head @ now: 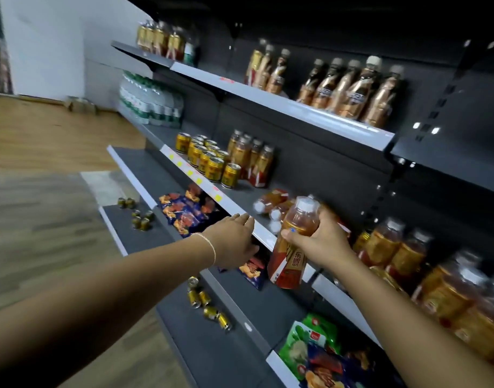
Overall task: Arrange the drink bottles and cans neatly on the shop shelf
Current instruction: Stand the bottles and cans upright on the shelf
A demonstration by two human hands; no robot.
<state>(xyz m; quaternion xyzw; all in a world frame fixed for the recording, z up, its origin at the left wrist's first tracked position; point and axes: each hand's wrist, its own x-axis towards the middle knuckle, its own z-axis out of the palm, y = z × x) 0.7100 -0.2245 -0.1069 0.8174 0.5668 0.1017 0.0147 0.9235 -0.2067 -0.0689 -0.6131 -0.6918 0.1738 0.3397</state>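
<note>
Task partly done: my right hand point(321, 242) gripped a tea bottle point(292, 245), left hand point(234, 239) spread empty, while toppled bottles point(271, 208) and fallen cans point(209, 306) awaited standing.

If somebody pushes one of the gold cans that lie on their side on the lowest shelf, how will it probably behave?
The fallen gold cans lie on their round sides, so a push would probably make one roll along the bottom shelf. They look small and rigid, so likely easy to grip. The raised front lip would probably stop it from falling off.
</note>
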